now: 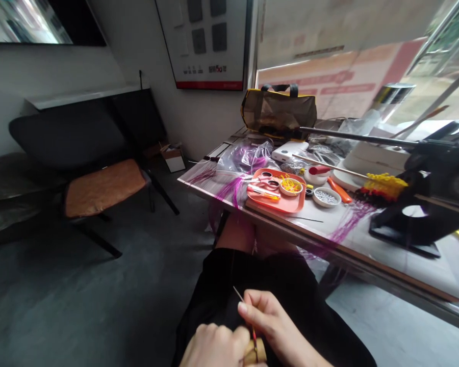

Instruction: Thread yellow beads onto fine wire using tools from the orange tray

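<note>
Low in the head view, above my lap, my left hand [216,345] is closed in a fist. A tan, rounded piece that looks like wood [260,350] sticks out at its right side, and most of it is hidden behind the fist. My right hand [265,316] pinches a thin, pointed metal rod [237,292] between thumb and fingers, its tip slanting up to the left. A thin red and dark strand [254,336] runs down from the pinch across the tan piece. The two hands are close together.
On the table [283,227] lies an orange tray [296,205] with scissors and a bowl of yellow pieces [290,187]. Beside it are a bowl of grey beads [327,197], purple threads [237,188], a black stand [409,229] and a mesh bag [279,109]. A chair [105,188] stands left.
</note>
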{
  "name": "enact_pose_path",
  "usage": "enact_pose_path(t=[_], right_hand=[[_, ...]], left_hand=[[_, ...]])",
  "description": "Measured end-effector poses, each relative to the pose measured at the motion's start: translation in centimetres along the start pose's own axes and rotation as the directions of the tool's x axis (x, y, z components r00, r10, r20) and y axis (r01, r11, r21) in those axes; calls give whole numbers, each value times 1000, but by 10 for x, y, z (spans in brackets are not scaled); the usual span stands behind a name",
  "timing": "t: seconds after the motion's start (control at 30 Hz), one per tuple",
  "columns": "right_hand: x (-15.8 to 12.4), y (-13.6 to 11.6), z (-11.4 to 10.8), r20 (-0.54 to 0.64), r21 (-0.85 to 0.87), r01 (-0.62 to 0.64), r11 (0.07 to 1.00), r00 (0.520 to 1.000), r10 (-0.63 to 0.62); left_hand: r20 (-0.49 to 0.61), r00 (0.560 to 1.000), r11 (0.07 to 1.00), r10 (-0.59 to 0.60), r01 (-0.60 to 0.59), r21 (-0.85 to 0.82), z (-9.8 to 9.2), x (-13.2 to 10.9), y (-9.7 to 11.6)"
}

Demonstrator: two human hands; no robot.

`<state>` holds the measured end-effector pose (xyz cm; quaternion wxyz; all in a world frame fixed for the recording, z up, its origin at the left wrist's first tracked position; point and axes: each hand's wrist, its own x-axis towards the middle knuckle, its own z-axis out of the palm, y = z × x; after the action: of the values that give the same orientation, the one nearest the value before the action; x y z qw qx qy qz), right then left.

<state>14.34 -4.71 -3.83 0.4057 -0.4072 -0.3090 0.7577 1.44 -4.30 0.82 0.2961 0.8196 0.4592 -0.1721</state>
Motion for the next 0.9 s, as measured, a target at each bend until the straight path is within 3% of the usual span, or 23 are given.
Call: enact_pose_path(t=[0.23, 0.4, 0.57, 0.73, 0.83, 0.9], right_hand=[[4, 4, 2, -7, 29, -17, 999, 1000, 17], [5, 5, 0, -27, 23, -10, 1000, 1000, 11], [9, 7, 2, -36, 19, -11, 1000, 999, 12], [8, -6, -1, -34, -5, 74, 997, 997, -74], [-1, -28, -18, -151, -108, 294, 950, 939, -308], [-9, -45, -36, -332, -140, 451, 881, 817, -471]], left_hand=[[37, 999, 999, -7, 5, 43, -3, -2, 4], [-24, 1000, 1000, -1, 2, 29, 0, -2, 4], [32, 999, 998, -11, 9, 63, -1, -2, 4], [41, 999, 1000, -26, 27, -6, -3, 7, 6], [-125, 991, 998, -39, 33, -51, -4, 9, -5], [-250, 968, 999, -33, 30, -15, -4, 5, -21]])
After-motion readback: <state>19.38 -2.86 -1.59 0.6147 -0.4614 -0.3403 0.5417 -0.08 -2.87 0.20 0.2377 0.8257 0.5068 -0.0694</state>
